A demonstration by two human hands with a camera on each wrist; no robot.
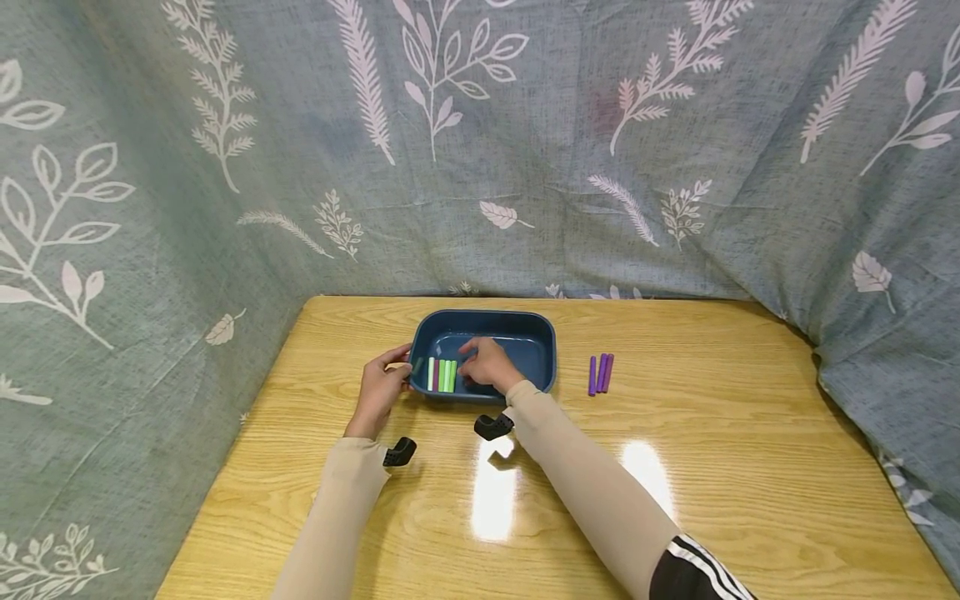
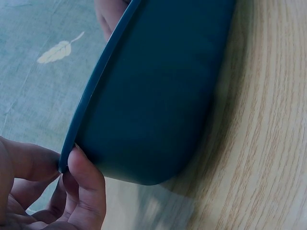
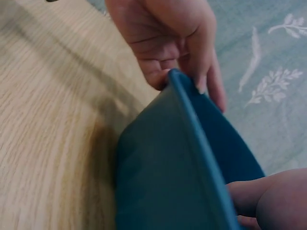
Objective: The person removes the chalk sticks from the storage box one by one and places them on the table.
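Note:
A dark blue rectangular tub (image 1: 536,354) stands near the table's far edge. Inside its left end, several short chalk-like sticks (image 1: 447,377) lie side by side: a pale one, a maroon one and bright green ones. My left hand (image 1: 381,385) pinches the tub's left rim, thumb on one side and fingers on the other, as the left wrist view shows. Reaching into the tub, my right hand (image 1: 489,365) has its fingertips just right of the green sticks, thumb and forefinger apart with nothing visible between them. In the right wrist view, the tub wall (image 3: 158,163) hides those fingertips.
Three purple sticks (image 1: 601,374) lie on the wooden table (image 1: 720,450) to the right of the tub. Behind and along the sides hangs a grey-blue curtain (image 1: 525,167) with white leaf prints. Black wrist devices (image 1: 493,427) sit at both cuffs.

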